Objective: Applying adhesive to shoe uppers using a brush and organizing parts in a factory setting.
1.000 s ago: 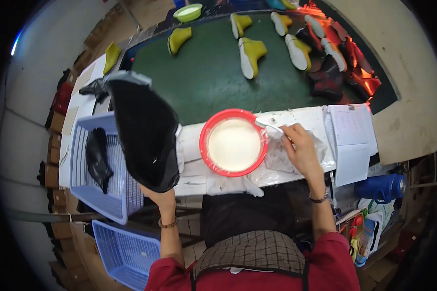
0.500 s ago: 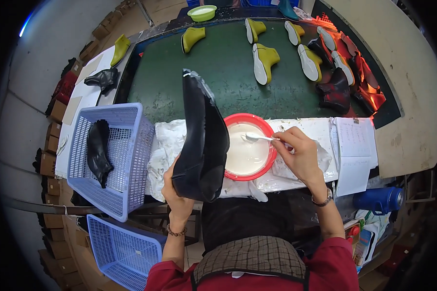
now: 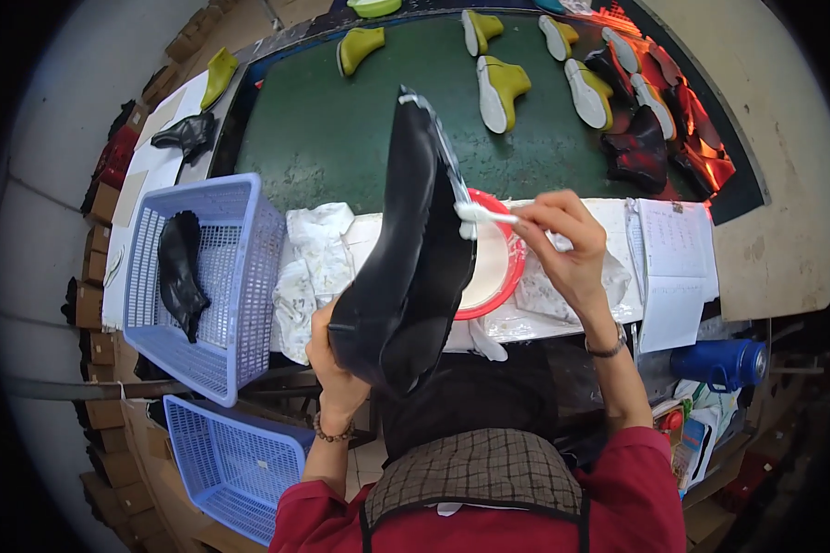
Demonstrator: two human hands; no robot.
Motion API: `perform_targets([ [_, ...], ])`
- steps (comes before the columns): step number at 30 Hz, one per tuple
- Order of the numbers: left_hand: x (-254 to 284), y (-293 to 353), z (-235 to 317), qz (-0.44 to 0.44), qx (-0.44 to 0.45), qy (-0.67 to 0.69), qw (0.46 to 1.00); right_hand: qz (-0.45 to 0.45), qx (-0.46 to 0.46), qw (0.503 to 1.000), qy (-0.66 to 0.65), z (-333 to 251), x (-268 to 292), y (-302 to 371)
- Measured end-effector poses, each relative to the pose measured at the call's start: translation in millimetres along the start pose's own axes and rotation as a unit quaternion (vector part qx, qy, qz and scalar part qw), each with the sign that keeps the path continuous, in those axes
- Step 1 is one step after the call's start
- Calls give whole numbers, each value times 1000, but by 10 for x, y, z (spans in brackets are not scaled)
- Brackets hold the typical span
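My left hand [image 3: 339, 369] grips a black leather boot upper [image 3: 392, 249] by its lower end and holds it up at a slant. White paste coats the upper's far edge. In my right hand [image 3: 567, 244], pinched between thumb and fingers, is a small white brush [image 3: 489, 217]. Its paste-covered head touches the right edge of the upper. Behind the upper, partly hidden by it, a red basin [image 3: 512, 281] holds milky white liquid on the white-covered bench.
A blue basket [image 3: 263, 267] at the left holds another black upper [image 3: 183, 276]; a second blue basket [image 3: 240, 461] sits lower. Yellow-green boots [image 3: 503, 92] stand on the dark green belt [image 3: 341, 129]. A paper pad [image 3: 669, 267] and blue flask [image 3: 724, 365] are at the right.
My right hand has lifted the brush from over the basin to the upper's edge. The upper has shifted right and tilted. The whole view has moved slightly.
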State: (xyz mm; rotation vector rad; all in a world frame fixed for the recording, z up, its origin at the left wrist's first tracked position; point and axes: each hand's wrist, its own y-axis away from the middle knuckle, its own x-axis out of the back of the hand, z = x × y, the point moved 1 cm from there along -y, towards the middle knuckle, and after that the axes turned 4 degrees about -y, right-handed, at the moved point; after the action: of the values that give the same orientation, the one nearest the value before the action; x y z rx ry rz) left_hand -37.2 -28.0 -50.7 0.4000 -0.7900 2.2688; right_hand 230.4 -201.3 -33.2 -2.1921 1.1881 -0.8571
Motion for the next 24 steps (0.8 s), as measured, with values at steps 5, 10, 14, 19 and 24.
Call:
perform_targets([
  [5,-127,-134,26,83,-27,0,996,-47,-77,993,-75,-188,-62,313],
  [10,-174,-264,55,83,-54,-6,995,-71,-81,991,-83,-314,-77,395],
  [14,-231,-312,-46,94,-71,-33,992,-94,-44,994,-46,-394,-71,382],
  [19,-274,-372,-152,118,-90,-62,987,-127,-27,991,-39,-532,-127,382],
  [24,-173,-312,-274,117,-53,-48,991,-115,-152,978,-79,-492,-143,365],
])
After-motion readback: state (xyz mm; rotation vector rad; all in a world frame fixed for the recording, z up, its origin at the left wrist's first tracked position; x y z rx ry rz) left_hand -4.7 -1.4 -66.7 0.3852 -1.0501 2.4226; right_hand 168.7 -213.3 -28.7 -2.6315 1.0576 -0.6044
